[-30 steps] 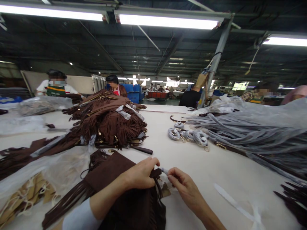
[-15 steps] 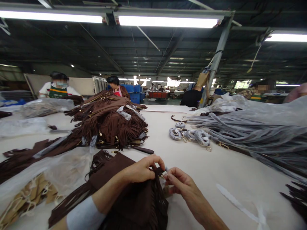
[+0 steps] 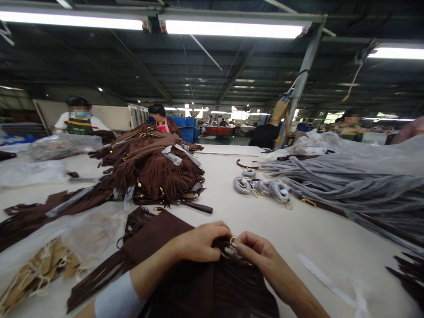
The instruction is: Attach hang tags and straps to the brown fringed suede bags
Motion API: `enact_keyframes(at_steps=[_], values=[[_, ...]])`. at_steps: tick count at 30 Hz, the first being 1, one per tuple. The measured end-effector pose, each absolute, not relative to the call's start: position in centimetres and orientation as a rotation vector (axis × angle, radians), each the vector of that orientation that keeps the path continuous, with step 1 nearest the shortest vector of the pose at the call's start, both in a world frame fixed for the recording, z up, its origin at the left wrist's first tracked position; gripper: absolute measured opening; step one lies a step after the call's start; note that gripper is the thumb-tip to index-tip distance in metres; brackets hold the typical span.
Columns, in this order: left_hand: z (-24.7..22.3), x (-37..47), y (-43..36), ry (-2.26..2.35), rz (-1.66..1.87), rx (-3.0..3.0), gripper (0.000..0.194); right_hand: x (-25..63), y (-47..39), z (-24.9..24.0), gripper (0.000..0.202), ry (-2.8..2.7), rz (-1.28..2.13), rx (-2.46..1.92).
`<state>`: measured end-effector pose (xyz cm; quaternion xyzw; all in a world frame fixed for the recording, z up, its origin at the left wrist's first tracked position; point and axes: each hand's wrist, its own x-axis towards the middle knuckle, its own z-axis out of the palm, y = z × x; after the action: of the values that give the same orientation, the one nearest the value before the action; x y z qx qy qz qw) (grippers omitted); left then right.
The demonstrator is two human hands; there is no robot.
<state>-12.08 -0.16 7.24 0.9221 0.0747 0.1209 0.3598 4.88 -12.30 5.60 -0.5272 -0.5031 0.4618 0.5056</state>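
Observation:
A dark brown fringed bag lies at the table's front edge, under both of my hands. My left hand is closed on the bag's upper edge, thumb and fingers pinching the brown material. Close beside it, my right hand is pinched at a small pale ring by the bag's top corner. Some whitish clear material shows between the two hands. Another brown fringed piece lies flat behind my left forearm.
A heap of brown fringed bags rises at the back left. Tan tags with strings lie in plastic at the front left. Coiled grey straps and a long strap pile are at the right. Several people sit beyond the white table.
The bag's right side has spread further right under my hands. My right hand has shifted slightly right, and a pale ring now shows at its fingertips. At the back right, a person has moved.

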Motion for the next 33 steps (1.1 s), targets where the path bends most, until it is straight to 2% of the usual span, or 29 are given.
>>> enact_keyframes(at_steps=[2,4,7,9,16,19,22,26,28,33], values=[[7.6,-12.1,-0.3,0.189,0.250,2.318,0.039,5.3,-12.5,5.9,0.036,-1.254,1.153,-1.257],[7.9,-12.0,-0.5,0.243,0.219,2.206,0.026,5.6,-12.6,6.0,0.033,-1.337,1.125,-1.249],[7.6,-11.6,-0.7,0.329,0.281,2.150,0.022,6.2,-12.7,5.8,0.028,-1.461,1.047,-1.283],[7.0,-11.3,-1.0,0.355,0.329,2.249,0.012,6.5,-12.6,5.6,0.026,-1.508,1.005,-1.335],[5.8,-10.8,-2.2,0.376,0.413,2.702,0.013,6.0,-12.5,5.2,0.030,-1.525,0.986,-1.341],[5.9,-10.7,-2.7,0.433,0.519,2.704,0.013,5.5,-12.7,6.0,0.032,-1.454,1.015,-1.312],[6.1,-10.7,-2.9,0.465,0.654,2.589,0.004,5.4,-13.3,7.0,0.030,-1.340,1.149,-1.201],[6.0,-10.6,-2.3,0.478,0.834,2.233,0.005,5.9,-13.8,7.6,0.025,-1.152,1.321,-1.065],[5.7,-10.6,-1.7,0.484,0.807,1.973,0.007,6.2,-13.5,7.1,0.027,-1.141,1.200,-1.139],[4.4,-10.3,-0.3,0.439,0.651,1.399,0.037,6.1,-12.2,5.1,0.033,-1.280,0.705,-1.454]])
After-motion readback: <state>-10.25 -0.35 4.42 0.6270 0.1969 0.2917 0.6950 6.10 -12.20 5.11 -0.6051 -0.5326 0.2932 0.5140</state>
